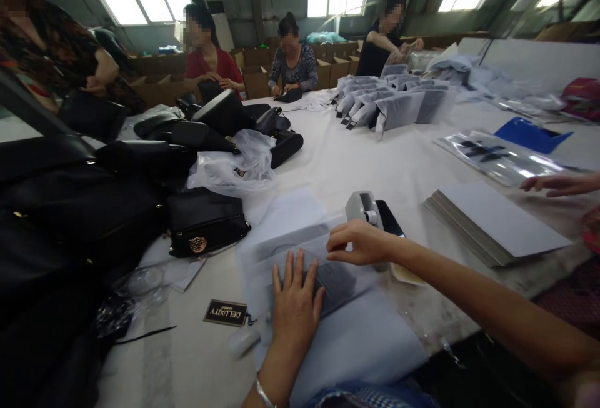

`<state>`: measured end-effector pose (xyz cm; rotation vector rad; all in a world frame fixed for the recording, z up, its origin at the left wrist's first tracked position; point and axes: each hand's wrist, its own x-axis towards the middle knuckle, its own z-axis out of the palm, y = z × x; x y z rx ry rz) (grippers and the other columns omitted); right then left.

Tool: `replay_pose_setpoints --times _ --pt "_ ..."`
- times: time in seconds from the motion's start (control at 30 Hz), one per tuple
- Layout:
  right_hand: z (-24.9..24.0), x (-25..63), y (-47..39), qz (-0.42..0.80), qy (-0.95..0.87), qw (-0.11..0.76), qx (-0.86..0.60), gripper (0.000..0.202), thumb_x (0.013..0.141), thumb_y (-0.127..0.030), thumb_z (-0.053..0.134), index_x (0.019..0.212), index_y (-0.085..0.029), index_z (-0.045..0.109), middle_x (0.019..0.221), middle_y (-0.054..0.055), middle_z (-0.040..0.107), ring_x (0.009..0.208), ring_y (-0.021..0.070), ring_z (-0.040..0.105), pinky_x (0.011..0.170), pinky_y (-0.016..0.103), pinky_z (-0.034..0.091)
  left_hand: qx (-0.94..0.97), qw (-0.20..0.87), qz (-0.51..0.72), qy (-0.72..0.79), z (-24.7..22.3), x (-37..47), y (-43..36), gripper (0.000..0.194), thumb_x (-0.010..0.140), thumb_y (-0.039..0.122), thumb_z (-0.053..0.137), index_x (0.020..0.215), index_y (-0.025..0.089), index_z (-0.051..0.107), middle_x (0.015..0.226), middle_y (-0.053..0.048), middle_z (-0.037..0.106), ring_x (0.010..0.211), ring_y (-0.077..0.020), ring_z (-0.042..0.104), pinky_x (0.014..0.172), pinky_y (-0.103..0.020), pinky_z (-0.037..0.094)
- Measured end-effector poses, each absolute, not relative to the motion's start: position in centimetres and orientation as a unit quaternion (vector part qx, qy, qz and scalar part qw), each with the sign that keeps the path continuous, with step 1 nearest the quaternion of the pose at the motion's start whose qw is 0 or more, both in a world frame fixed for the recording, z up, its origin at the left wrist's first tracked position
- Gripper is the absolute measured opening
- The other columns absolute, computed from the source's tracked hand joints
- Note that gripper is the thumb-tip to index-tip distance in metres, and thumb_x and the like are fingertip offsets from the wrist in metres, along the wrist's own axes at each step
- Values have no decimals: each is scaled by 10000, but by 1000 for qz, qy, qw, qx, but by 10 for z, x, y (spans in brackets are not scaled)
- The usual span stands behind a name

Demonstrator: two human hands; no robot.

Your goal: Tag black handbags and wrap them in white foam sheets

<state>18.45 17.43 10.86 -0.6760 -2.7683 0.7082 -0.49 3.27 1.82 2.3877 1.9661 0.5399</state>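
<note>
My left hand [296, 298] lies flat with fingers spread on white tissue paper [290, 233]. Through the paper a dark, flat item [337, 286] shows; its exact kind is hard to make out. Thumb and fingertips of my right hand [359, 242] are pinched together just above the far right part of the wrap. Whatever they hold, if anything, is too small to name. Right behind that hand stands a grey tape dispenser [362, 205], with a black phone [390, 217] beside it. A black tag [225, 312] with gold lettering lies left of my left hand.
Black handbags [209, 220] pile up on the left. Wrapped bags [398, 105] stand in rows at the far side. To the right are a stack of white boards [501, 217], a blue sheet [532, 136] and another person's hand [557, 183]. Several people work across the table.
</note>
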Motion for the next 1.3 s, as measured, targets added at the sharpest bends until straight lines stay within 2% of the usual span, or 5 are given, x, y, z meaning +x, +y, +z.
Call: replay_pose_setpoints --times 0.4,0.6,0.73,0.87,1.3 --pt "106 118 247 4 -948 -137 -286 422 720 -608 724 808 -195 735 734 101 729 724 264 675 557 283 341 759 -12 164 630 14 -6 35 506 934 320 510 1435 293 445 1580 -84 318 1453 -339 269 1111 -650 298" --pt "104 204 228 -16 -846 14 -533 281 946 -404 499 1056 -222 683 983 79 739 856 232 686 667 305 458 760 -16 178 625 13 -7 34 499 929 305 519 1424 287 467 1577 -85 324 1450 -339 275 1118 -638 290" --pt "73 274 171 60 -734 235 -635 339 874 -481 556 1047 -231 706 1194 71 683 1096 254 629 932 371 474 760 -12 191 622 13 -7 34 478 937 308 504 1413 279 486 1571 -87 336 1453 -333 272 1130 -634 268" --pt "39 293 129 204 -632 265 -699 350 813 -514 590 872 -225 779 1328 114 609 1238 305 547 1089 453 356 760 -13 196 620 15 -7 33 465 944 308 494 1407 266 497 1565 -94 345 1453 -329 273 1133 -626 261" --pt "47 247 66 378 -417 547 -619 335 744 -481 769 945 -212 772 1242 87 668 1164 275 608 1002 380 491 760 -17 208 615 15 -8 31 477 927 304 529 1401 262 503 1555 -106 364 1447 -333 288 1127 -627 271"
